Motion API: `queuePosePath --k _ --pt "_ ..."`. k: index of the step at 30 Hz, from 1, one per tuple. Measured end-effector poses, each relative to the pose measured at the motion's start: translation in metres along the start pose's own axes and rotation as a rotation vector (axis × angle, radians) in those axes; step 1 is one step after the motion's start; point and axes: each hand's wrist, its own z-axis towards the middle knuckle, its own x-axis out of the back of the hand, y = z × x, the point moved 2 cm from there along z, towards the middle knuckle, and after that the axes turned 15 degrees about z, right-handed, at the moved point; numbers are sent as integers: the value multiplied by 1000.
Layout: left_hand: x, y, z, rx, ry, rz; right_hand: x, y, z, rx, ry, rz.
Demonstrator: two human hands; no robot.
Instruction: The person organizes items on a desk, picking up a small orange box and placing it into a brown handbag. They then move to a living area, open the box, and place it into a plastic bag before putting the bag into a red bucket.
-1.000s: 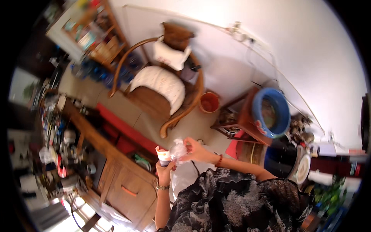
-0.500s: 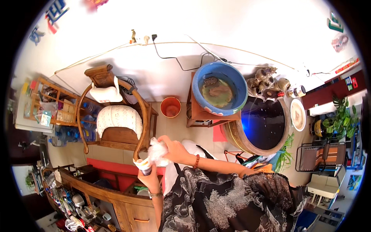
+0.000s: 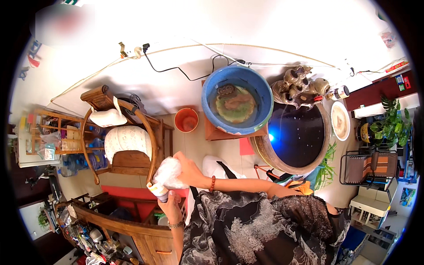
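My left hand is closed around a small stack of paper cups, white with coloured bands. The cups tilt toward the upper left, beside the end of the chair's armrest. My right hand grips a crumpled clear plastic bag just above the cups. The bag bulges out past my fingers and its lower edge is close to the cups; whether they touch I cannot tell. Some of my right fingertips are hidden behind the bag.
A wooden armchair with white cushions stands ahead left. An orange bucket is on the floor beyond my hands. A blue basin holding water and a turtle sits on a wooden stand, beside a large round tub. A wooden desk is at lower left.
The view has shifted, so the basin and bucket appear further left. The plastic bag looks more spread out and higher above the cups. Both hands keep their hold.
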Motion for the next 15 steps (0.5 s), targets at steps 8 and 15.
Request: queuePosePath --k 8,15 --pt "9 14 6 4 234 -13 9 5 -2 -12 -125 -87" --pt "83 20 16 -32 195 203 40 -16 24 -5 -321 122"
